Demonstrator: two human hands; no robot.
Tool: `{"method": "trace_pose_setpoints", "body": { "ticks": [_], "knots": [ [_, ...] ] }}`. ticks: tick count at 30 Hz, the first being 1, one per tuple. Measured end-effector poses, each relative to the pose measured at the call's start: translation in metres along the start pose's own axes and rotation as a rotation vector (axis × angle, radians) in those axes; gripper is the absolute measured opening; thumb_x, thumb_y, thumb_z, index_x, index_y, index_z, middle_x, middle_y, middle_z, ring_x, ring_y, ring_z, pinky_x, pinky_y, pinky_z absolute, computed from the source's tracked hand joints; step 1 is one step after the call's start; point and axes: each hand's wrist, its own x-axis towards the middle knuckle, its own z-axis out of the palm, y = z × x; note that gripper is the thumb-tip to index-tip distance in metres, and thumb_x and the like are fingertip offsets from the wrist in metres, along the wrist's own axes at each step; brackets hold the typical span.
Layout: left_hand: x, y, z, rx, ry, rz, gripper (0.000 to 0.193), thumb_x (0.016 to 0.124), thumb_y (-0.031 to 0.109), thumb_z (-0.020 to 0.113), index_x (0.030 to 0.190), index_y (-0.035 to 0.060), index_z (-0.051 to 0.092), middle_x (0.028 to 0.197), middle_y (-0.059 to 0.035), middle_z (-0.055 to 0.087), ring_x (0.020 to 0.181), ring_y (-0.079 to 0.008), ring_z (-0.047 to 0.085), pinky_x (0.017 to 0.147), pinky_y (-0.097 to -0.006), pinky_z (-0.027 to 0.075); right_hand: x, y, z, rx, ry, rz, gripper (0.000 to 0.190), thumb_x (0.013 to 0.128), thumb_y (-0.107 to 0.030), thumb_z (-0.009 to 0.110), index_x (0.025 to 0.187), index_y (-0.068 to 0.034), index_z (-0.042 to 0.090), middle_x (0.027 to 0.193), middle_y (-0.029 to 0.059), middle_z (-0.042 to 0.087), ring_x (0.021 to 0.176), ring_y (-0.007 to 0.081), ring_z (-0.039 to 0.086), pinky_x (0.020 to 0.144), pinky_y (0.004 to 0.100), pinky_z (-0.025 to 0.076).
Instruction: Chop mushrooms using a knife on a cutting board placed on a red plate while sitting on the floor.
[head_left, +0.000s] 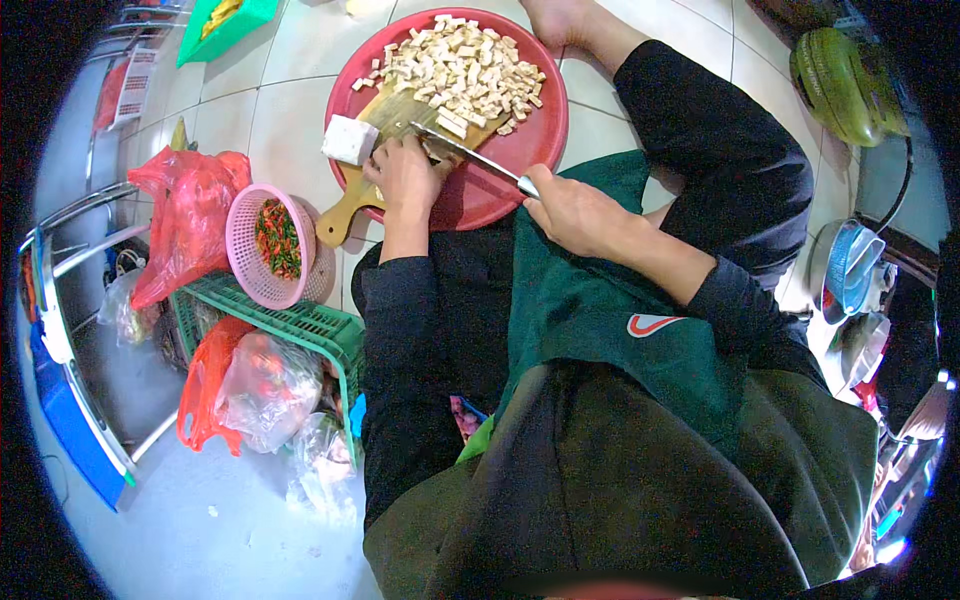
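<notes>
My right hand (577, 214) grips the pale handle of a kitchen knife (474, 156), its blade angled up and left over a wooden cutting board (345, 217). Curled over the board is my left hand (409, 171), close to the blade; its fingertips and whatever they touch are partly hidden. A white block of what looks like tempeh (350, 140) sits at the board's left edge, beside my left fingers. Many small cut pieces (469, 67) are heaped on the far part of the board and on the round red tray (491, 199) beneath it.
Left of the tray, a pink perforated basket (236, 244) holds red and green chillies (277, 240). A green plastic crate (300, 319) with bagged goods and a red plastic bag (191, 210) stand nearby. A green container (247, 30) lies beyond; green melon-like objects (840, 86) are far right.
</notes>
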Motion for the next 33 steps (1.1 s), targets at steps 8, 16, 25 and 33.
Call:
{"method": "trace_pose_setpoints", "body": {
  "ticks": [8,16,25,33],
  "knots": [
    [0.004,-0.004,0.008,-0.012,0.079,0.01,0.066,0.063,0.045,0.078,0.113,0.0047,0.059,0.112,-0.0173,0.058,0.111,-0.0334,0.05,0.097,-0.054,0.028,0.0,0.0,0.003,-0.035,0.054,-0.052,0.025,0.09,-0.019,0.049,0.098,0.002,0.038,0.079,0.0268,0.06,0.075,0.044,0.061,0.066,0.051,0.049],
    [0.004,0.0,0.005,0.034,0.059,0.026,0.063,0.064,0.042,0.078,0.111,0.0032,0.059,0.113,-0.0171,0.058,0.113,-0.033,0.049,0.099,-0.0533,0.027,0.004,0.002,0.008,-0.054,0.03,-0.004,0.023,0.09,-0.019,0.046,0.097,0.002,0.04,0.077,0.0272,0.061,0.073,0.0436,0.061,0.064,0.051,0.049],
    [0.001,0.005,0.0,-0.015,0.068,-0.029,0.067,0.064,0.045,0.077,0.112,0.001,0.058,0.115,-0.0182,0.056,0.113,-0.0326,0.049,0.099,-0.0542,0.027,0.019,0.01,0.007,-0.042,-0.028,0.027,0.024,0.092,-0.019,0.042,0.099,0.004,0.04,0.077,0.0288,0.06,0.075,0.0453,0.06,0.068,0.0527,0.047],
    [0.0,-0.001,0.0,-0.015,-0.011,-0.042,0.073,0.066,0.052,0.075,0.118,0.0045,0.054,0.121,-0.0156,0.053,0.115,-0.0366,0.047,0.096,-0.0542,0.033,0.008,-0.004,-0.011,0.045,-0.034,0.028,0.026,0.092,-0.02,0.044,0.099,0.004,0.038,0.082,0.0301,0.059,0.079,0.0452,0.059,0.071,0.0528,0.045]
  ]
}}
